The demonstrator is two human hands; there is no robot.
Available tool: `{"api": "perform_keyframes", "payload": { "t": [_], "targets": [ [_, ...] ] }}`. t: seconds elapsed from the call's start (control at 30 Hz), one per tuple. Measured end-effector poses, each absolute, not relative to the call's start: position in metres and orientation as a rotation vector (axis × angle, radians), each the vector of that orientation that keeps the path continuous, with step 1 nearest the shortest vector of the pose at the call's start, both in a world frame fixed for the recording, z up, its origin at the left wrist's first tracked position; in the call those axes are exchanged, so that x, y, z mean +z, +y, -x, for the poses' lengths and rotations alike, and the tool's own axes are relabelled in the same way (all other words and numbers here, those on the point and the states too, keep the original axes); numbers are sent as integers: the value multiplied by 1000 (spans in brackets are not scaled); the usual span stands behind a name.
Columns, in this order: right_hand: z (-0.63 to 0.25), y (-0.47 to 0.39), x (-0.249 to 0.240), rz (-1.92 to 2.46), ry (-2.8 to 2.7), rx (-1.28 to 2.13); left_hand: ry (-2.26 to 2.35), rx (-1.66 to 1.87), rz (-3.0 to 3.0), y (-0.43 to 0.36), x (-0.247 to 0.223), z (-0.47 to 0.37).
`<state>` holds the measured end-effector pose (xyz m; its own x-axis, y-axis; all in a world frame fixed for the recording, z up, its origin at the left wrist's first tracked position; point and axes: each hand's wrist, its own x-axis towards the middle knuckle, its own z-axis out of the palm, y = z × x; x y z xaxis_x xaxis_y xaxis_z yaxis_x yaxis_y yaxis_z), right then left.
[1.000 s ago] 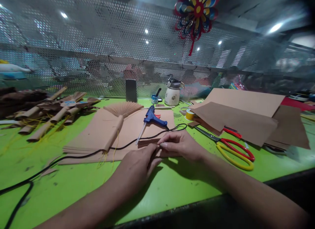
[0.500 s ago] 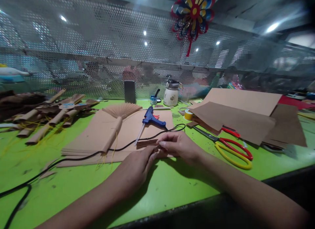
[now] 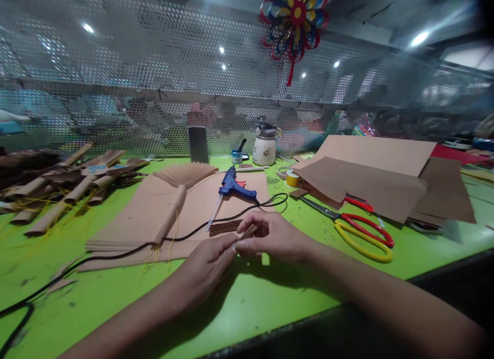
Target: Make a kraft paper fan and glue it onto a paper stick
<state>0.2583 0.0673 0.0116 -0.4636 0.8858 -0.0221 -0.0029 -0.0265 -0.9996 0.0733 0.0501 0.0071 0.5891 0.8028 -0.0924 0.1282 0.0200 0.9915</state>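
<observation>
My left hand and my right hand meet over the front of the table, both closed on a small folded piece of brown paper that the fingers largely cover. Just behind them lies a pleated brown strip. A blue glue gun rests on stacked tan paper sheets, its black cord running off to the left. On the same sheets, left of the gun, is a paper fan with a rolled paper handle and yellow threads.
Scissors with red and yellow handles lie right of my hands, near large brown sheets. Yellow tape, a white jar and a dark upright block stand farther back. Rolled paper pieces are piled at left.
My hands have drawn closer together around the folded paper, with the right fingers now lying over it. The whole view has shifted slightly, so the table items appear a little farther left.
</observation>
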Motion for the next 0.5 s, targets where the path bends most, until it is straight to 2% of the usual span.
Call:
{"api": "perform_keyframes", "payload": {
  "t": [0.27, 0.5],
  "targets": [
    [-258, 65, 11, 851, -1493, 1595, 814, 514, -1463, 51, 7, -74],
    [-261, 68, 8, 774, -1442, 1727, 741, 633, -1491, 48, 15, -80]
  ]
}}
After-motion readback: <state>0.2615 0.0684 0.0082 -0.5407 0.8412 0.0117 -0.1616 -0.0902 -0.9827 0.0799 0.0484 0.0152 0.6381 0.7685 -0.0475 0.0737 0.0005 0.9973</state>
